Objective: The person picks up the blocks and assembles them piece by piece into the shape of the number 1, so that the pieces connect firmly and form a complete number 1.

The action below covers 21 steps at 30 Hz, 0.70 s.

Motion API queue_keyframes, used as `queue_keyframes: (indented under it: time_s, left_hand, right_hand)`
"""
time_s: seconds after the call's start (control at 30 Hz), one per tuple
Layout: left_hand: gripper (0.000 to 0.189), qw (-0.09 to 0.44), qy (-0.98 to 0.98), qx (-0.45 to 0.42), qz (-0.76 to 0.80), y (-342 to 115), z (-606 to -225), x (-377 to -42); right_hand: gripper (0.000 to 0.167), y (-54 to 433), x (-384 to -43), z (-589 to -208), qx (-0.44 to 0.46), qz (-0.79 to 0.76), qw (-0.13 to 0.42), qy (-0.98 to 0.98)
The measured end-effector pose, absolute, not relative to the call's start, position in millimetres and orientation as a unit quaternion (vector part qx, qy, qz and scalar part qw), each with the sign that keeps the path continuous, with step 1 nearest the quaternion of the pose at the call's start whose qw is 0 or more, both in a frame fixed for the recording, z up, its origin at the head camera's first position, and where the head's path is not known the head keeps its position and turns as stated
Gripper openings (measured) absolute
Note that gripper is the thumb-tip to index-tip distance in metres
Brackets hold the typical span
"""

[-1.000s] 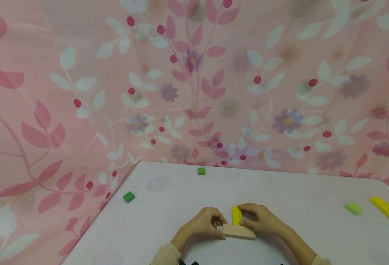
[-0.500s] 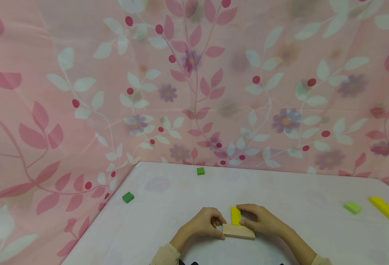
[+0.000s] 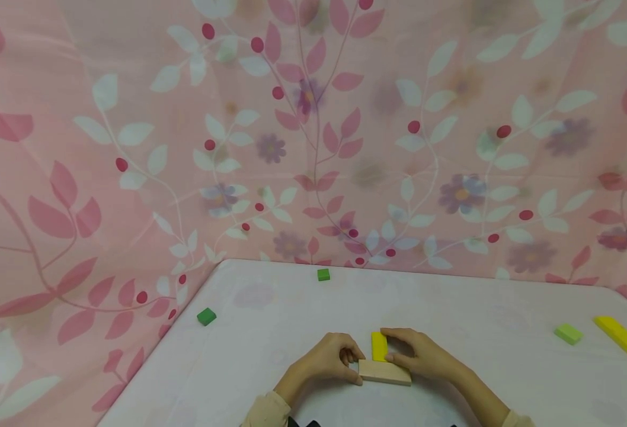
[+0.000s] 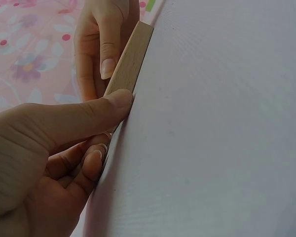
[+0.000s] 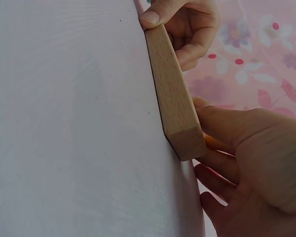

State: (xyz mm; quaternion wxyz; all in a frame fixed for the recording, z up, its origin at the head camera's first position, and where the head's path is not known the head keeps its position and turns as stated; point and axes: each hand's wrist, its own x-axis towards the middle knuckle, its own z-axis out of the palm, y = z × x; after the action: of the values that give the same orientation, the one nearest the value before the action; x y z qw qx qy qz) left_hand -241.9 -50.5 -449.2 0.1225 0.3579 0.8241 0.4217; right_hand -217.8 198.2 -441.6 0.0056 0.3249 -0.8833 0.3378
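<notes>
In the head view, a plain wooden block (image 3: pixel 384 372) lies lengthwise near the front of the white table. My left hand (image 3: pixel 332 357) pinches its left end, thumb on the near side and fingers curled behind. Directly behind the wooden block is a yellow block (image 3: pixel 379 345), pointing away from me. Its right side is gripped by my right hand (image 3: pixel 425 356), index finger at the far end and thumb near the wooden block. A sliver of yellow shows at the wooden block's right end. The right wrist view shows the wooden block's (image 5: pixel 175 94) bare grain; the yellow block is hidden there.
A dark green block (image 3: pixel 206 316) lies at the table's left edge, and a smaller green block (image 3: pixel 323 274) at the back. To the right are a light green block (image 3: pixel 568 334) and a long yellow block (image 3: pixel 625 340). A pink floral curtain (image 3: pixel 313 148) hangs behind the white table (image 3: pixel 452 302).
</notes>
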Motion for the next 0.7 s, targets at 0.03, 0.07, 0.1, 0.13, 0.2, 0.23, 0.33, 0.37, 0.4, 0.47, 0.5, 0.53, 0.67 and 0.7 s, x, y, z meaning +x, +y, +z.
queue_keyframes:
  time_s: [0.03, 0.07, 0.1, 0.13, 0.2, 0.23, 0.33, 0.37, 0.4, 0.47, 0.5, 0.53, 0.67, 0.7]
  left_hand:
    - [0.029, 0.122, 0.824, 0.358, 0.421, -50.6, -449.0, -241.9]
    - [0.029, 0.122, 0.824, 0.358, 0.422, -50.6, -448.9, -241.9]
    - [0.029, 0.122, 0.823, 0.359, 0.423, -50.6, -448.8, -241.8]
    - [0.029, 0.122, 0.823, 0.359, 0.423, -50.7, -448.7, -241.8]
    - [0.029, 0.122, 0.822, 0.359, 0.424, -50.7, -448.4, -241.8]
    - [0.029, 0.123, 0.822, 0.359, 0.425, -50.6, -448.3, -241.9]
    - [0.030, 0.126, 0.823, 0.356, 0.425, -50.5, -447.9, -242.1]
    - [0.030, 0.128, 0.823, 0.355, 0.426, -50.5, -447.6, -242.1]
    - [0.031, 0.129, 0.823, 0.354, 0.425, -50.5, -447.3, -242.0]
    - [0.032, 0.134, 0.823, 0.352, 0.426, -50.7, -446.7, -241.9]
    - [0.033, 0.136, 0.822, 0.351, 0.427, -50.9, -446.5, -241.8]
    - [0.033, 0.138, 0.821, 0.351, 0.428, -51.0, -446.2, -241.7]
    - [0.034, 0.145, 0.818, 0.345, 0.436, -51.2, -445.7, -240.5]
    - [0.034, 0.146, 0.818, 0.344, 0.438, -51.2, -445.8, -240.0]
  right_hand:
    - [0.052, 197.9, -217.5, -441.8, 0.323, 0.339, 0.004, -0.884]
    - [0.052, 197.6, -217.2, -442.3, 0.321, 0.338, 0.004, -0.885]
    - [0.052, 197.5, -217.1, -442.9, 0.321, 0.338, 0.005, -0.885]
    - [0.052, 197.4, -217.1, -443.5, 0.322, 0.337, 0.006, -0.885]
    - [0.052, 197.2, -217.2, -444.3, 0.321, 0.336, 0.007, -0.885]
    - [0.052, 197.3, -217.3, -444.6, 0.321, 0.335, 0.008, -0.886]
    - [0.052, 197.9, -218.0, -445.0, 0.320, 0.334, 0.010, -0.886]
    - [0.052, 198.1, -218.1, -444.8, 0.320, 0.335, 0.009, -0.886]
    - [0.052, 198.2, -218.3, -444.7, 0.320, 0.336, 0.008, -0.886]
    - [0.053, 198.7, -218.7, -444.2, 0.320, 0.339, 0.003, -0.884]
    - [0.053, 199.0, -219.0, -444.1, 0.320, 0.342, 0.000, -0.883]
    - [0.053, 199.4, -219.3, -443.8, 0.320, 0.344, -0.004, -0.883]
    - [0.053, 202.6, -220.4, -441.3, 0.318, 0.346, -0.020, -0.883]
    - [0.053, 204.0, -220.6, -440.2, 0.316, 0.344, -0.022, -0.884]
